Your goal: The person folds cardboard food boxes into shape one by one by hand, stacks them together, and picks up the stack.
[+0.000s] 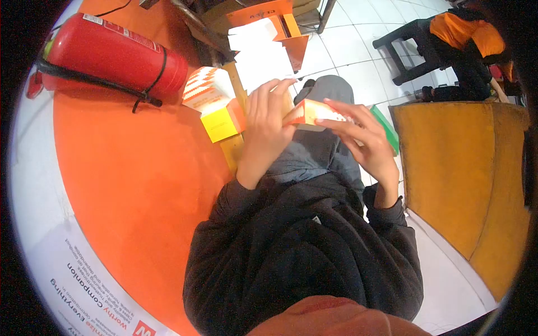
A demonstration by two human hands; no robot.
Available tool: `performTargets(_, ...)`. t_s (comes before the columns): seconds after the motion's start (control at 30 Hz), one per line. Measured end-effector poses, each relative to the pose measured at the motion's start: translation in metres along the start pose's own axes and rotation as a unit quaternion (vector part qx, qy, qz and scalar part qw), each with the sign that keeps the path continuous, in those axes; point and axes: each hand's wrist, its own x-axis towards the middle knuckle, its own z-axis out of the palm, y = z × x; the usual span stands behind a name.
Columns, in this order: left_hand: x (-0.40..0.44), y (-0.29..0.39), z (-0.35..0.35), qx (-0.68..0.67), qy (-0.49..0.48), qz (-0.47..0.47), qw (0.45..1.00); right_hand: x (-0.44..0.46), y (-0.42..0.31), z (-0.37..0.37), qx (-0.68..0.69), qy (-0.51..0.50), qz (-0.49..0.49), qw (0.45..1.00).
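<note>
A small orange-and-white carton (303, 113) is held in front of my knees. My right hand (367, 134) grips it from the right, with fingers along its top and near side. My left hand (265, 126) is at the carton's left end, its thumb close to the edge and its fingers stretched out and apart. Whether the left thumb touches the carton, I cannot tell. Beyond my left fingers lie white unfolded carton flaps (259, 53). An orange, white and yellow carton (218, 130) stands just left of that hand.
A red fire extinguisher (120, 56) lies on the orange surface (129, 196) at left. An orange box (266, 12) with lettering is at the back. A brown panel (448, 162) stands at right, a green object (385, 130) beside it. Beyond are a black stool (404, 47) and a person (471, 67).
</note>
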Motion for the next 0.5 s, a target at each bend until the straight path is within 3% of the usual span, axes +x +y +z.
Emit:
performTargets(0.07, -0.006, -0.011, 0.006, -0.153, -0.126, -0.090, 0.976, 0.002, -0.008, 0.007, -0.066, 0.006, -0.011, 0.998)
performTargets(0.1, -0.010, -0.017, 0.009, -0.226, -0.186, -0.134, 0.947, 0.003, -0.012, 0.013, -0.143, 0.056, -0.018, 0.988)
performTargets(0.2, -0.014, -0.026, 0.023, -0.306, -0.176, -0.258, 0.899, -0.006, -0.024, 0.036, -0.156, 0.056, -0.051, 0.985)
performTargets(0.27, -0.022, -0.034, 0.035, -0.446, -0.132, -0.261, 0.846, -0.013, -0.030, 0.061, -0.093, -0.054, 0.018, 0.994)
performTargets(0.33, -0.025, -0.037, 0.037, -0.535, -0.132, -0.290, 0.782, -0.022, -0.014, 0.092, -0.203, -0.059, -0.021, 0.977)
performTargets(0.37, -0.034, -0.055, 0.045, -0.452, -0.169, -0.251, 0.839, -0.027, -0.007, 0.096, -0.195, -0.052, -0.037, 0.979)
performTargets(0.5, -0.037, -0.060, 0.039, -0.462, -0.103, -0.324, 0.819, -0.029, -0.001, 0.086, -0.099, 0.001, -0.052, 0.994)
